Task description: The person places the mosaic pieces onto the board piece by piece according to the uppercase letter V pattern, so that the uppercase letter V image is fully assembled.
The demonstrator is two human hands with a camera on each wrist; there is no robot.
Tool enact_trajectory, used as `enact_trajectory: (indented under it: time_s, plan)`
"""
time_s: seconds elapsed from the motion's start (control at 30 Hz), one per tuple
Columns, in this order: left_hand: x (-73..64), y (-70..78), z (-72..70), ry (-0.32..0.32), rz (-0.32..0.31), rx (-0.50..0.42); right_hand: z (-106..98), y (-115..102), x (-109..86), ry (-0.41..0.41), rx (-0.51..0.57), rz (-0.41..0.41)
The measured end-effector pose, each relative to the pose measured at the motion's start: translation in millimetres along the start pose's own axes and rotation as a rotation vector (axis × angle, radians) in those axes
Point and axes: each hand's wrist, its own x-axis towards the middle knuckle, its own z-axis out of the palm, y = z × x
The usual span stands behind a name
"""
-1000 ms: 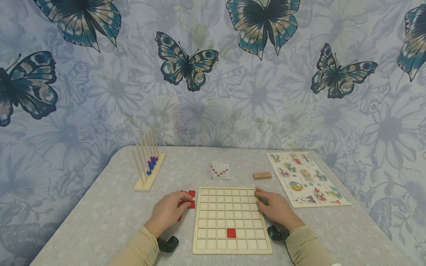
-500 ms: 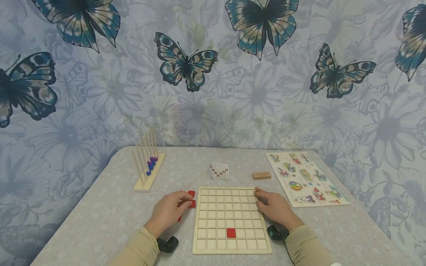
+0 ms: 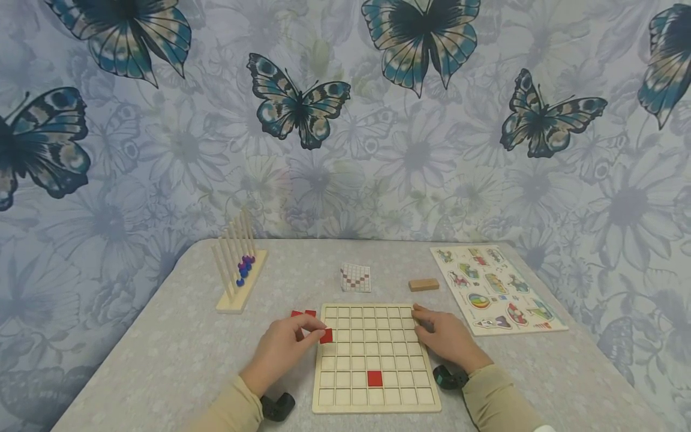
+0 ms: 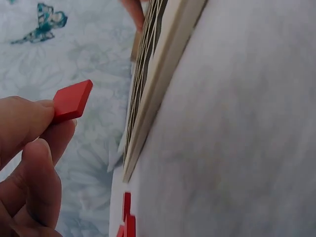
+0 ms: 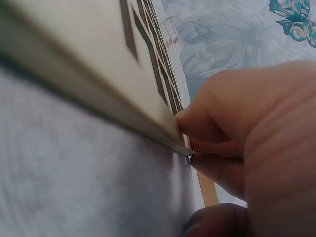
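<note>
My left hand point(image 3: 283, 348) pinches a square red tile point(image 3: 326, 336) between thumb and fingertips, over the left rim of the wooden grid board point(image 3: 317, 384). In the left wrist view that tile point(image 4: 72, 101) is held up, tilted, clear of the table. A second red tile point(image 3: 375, 378) lies in a cell of the board's second row from the near edge. My right hand point(image 3: 448, 339) grips the board's right edge near its far corner; in the right wrist view the thumb point(image 5: 197, 121) lies against the board's edge with fingers below it.
More red tiles point(image 3: 310, 313) lie left of the board, partly behind my left hand. Farther back are a printed pattern card point(image 3: 356, 278), a small wooden block point(image 3: 423, 285), a peg stand point(image 3: 232, 306) with beads at left, and a picture puzzle board point(image 3: 507, 291) at right.
My left hand has lifted a red tile from the loose ones and carried it right, to the board's left rim. The right hand has stayed at the board's edge.
</note>
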Motion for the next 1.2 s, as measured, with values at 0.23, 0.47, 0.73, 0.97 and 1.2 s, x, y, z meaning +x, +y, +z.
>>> enact_trajectory:
  time_s: [0.23,0.47,0.73,0.97,1.2]
  plan:
    - [-8.5,14.6,10.8,-0.117,0.049,-0.123,0,0,-0.4,0.009,-0.005,-0.013]
    - [-12.0,20.5,30.6,-0.177,0.046,-0.134,-1,1,-0.7,0.005,-0.008,-0.01]
    - [-12.8,19.0,41.1,-0.2,0.062,-0.102,1,1,1.3,-0.007,0.008,0.005]
    - [-12.1,17.7,41.8,-0.213,0.13,-0.07,0,1,1.6,-0.001,0.012,-0.006]
    - [-9.2,16.3,43.6,-0.214,0.195,-0.027,-1,0,0.5,0.007,0.005,-0.016]
